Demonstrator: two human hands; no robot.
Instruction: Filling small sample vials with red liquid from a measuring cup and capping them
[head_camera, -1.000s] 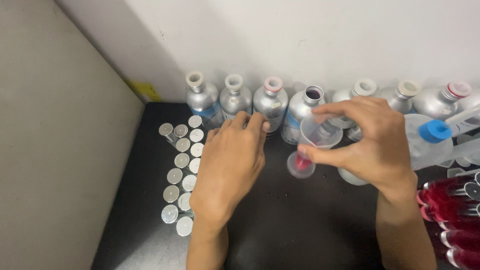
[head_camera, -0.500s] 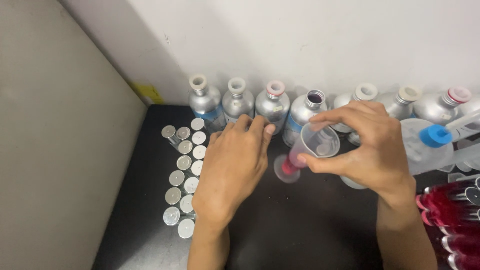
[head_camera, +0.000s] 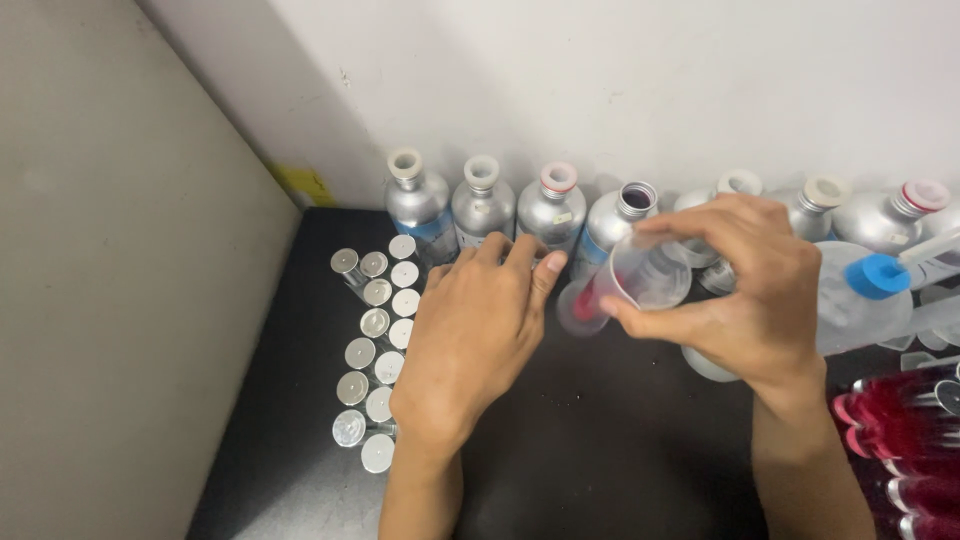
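Black desk (head_camera: 620, 440) against a white wall: I see the right hand (head_camera: 750, 300) with fingers pinching a tilted clear cup (head_camera: 630, 280) holding red liquid, just beyond the left hand (head_camera: 475, 340), whose fingers lie together, flat, near silver bottles (head_camera: 480, 205).

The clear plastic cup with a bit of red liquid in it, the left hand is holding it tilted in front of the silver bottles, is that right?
Not quite: the head view shows the right hand holding the clear plastic cup, not the left. The left hand rests palm down on the black table beside it. The rest stands: the cup is tilted, holds a little red liquid, and sits in front of the silver bottles.
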